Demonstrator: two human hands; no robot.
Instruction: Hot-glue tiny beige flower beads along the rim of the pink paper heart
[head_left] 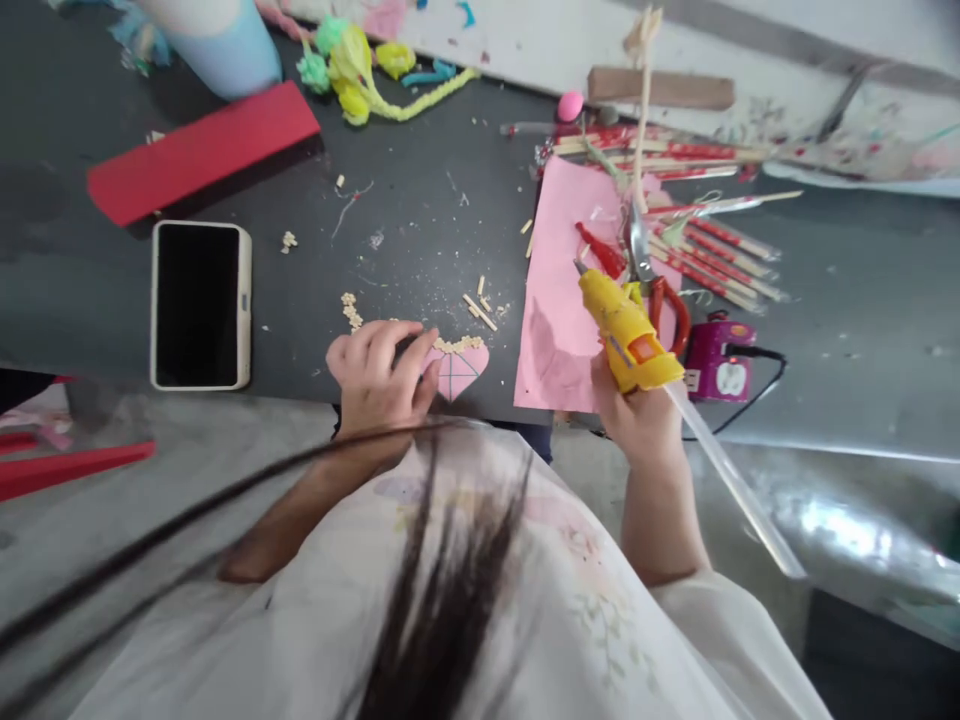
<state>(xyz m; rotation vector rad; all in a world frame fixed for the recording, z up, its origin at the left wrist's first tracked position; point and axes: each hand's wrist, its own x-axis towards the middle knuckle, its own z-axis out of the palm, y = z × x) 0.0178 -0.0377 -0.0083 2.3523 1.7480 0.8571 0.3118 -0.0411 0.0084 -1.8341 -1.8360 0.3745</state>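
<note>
My left hand (384,378) is at the table's near edge with its fingers curled, thumb and forefinger gripping the left side of a pink paper heart (465,370). Crossing lines are drawn on the heart, and small pale wooden bits (457,345) line its top edge. The heart's left part is hidden under my fingers. In my right hand (637,415) is a yellow glue gun (626,330), its nozzle pointing away from me over a pink paper sheet (551,290). A long clear glue stick (739,485) sticks out of its back end.
Scissors (671,310) lie beside the glue gun. Behind and right are several wrapped wooden sticks (724,250) and a purple power socket (720,365) with a cable. Leftward are a phone (201,305), a red box (206,150) and yellow braided yarn (420,105). Cut stick pieces (480,312) lie near the heart.
</note>
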